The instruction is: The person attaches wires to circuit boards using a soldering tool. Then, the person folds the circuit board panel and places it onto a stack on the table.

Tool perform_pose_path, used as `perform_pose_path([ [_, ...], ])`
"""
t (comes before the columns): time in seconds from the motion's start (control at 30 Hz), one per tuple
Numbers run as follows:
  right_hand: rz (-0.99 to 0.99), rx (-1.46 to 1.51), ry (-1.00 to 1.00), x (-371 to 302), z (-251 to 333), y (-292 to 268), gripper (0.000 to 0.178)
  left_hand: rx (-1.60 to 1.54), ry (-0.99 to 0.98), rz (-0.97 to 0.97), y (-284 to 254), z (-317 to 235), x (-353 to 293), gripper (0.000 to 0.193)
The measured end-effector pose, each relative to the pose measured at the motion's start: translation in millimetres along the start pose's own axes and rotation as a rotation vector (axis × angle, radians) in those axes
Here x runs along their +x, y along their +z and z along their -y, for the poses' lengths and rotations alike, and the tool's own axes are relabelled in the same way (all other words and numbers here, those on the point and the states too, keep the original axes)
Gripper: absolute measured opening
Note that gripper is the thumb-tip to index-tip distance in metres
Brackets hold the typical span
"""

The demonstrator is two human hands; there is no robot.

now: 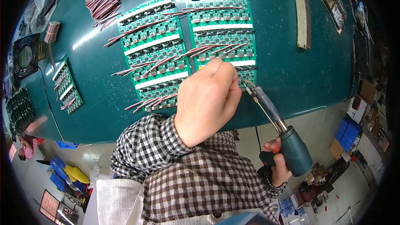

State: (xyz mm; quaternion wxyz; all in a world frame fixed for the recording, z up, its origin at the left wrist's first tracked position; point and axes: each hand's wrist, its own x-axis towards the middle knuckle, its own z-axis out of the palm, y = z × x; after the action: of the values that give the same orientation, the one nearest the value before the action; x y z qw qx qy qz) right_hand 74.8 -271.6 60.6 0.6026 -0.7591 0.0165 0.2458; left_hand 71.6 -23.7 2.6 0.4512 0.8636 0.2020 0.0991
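Note:
My left hand (206, 100) rests as a closed fist on the lower edge of the right green circuit board panel (221, 25); whatever its fingertips pinch is hidden. My right hand (276, 164) grips the teal handle of a soldering iron (293, 150). The iron's metal tip (246, 85) touches the board's lower right corner, just right of my left knuckles. A second green panel (154, 54) lies to the left. Red-and-white wire leads (146, 68) lie across both panels.
The boards lie on a dark teal table (300, 75). A loose bundle of wire leads (102, 0) is at the back left, a small board (66, 87) and a black fan (26, 56) at the left, and a pale strip (303, 12) at the back right.

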Motion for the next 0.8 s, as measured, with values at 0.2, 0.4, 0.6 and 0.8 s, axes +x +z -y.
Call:
perform_pose_path([
  [0.2,0.007,-0.024,-0.001,1.5,1.4,0.8,0.053,-0.001,0.003,-0.001,-0.1,-0.2,0.4,0.013],
  [0.4,-0.005,-0.007,-0.005,-0.8,1.1,0.5,0.053,-0.011,0.007,-0.005,0.0,0.3,0.3,0.013],
  [0.6,-0.011,-0.01,-0.008,-1.4,0.9,-0.3,0.054,-0.015,0.004,-0.005,0.2,1.1,0.4,0.013],
  [0.8,0.001,0.009,-0.013,-1.9,-1.2,-1.7,0.053,0.03,0.002,0.009,-0.7,-0.4,-1.7,0.013],
])
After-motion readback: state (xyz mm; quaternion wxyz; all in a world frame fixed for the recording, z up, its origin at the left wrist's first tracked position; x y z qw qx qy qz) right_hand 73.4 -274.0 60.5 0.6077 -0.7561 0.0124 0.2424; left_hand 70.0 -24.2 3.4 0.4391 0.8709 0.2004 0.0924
